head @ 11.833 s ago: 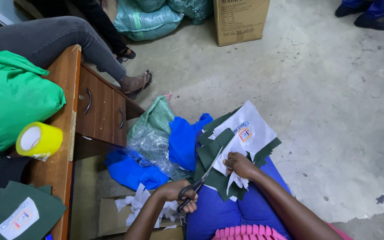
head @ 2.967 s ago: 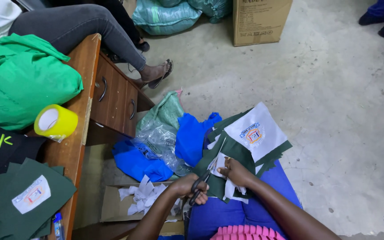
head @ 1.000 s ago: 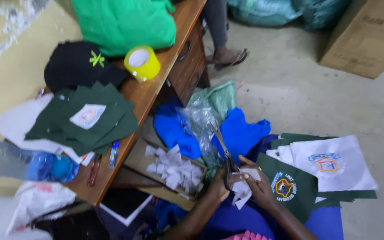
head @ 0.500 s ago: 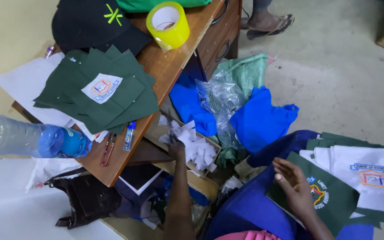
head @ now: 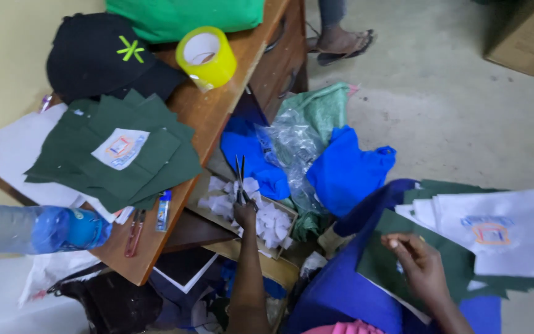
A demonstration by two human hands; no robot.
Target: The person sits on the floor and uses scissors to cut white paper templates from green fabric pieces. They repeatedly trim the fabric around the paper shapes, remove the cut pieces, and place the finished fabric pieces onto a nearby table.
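My left hand reaches out over a cardboard tray of white paper scraps, holding a pair of scissors with the blades pointing up. My right hand rests on my lap and holds a dark green fabric piece at its edge. More green pieces and a white backing sheet with a printed badge lie on my blue-clad lap to the right.
A wooden desk on the left carries a stack of green patches, a black cap, yellow tape roll, a green bag and pens. A plastic bottle sits near. Blue cloths and clear plastic lie on the floor. A person's sandalled foot is beyond.
My left hand has stretched further over the scrap tray and now shows the scissors upright. My right hand has shifted along the green piece. The view has tilted slightly down-right.
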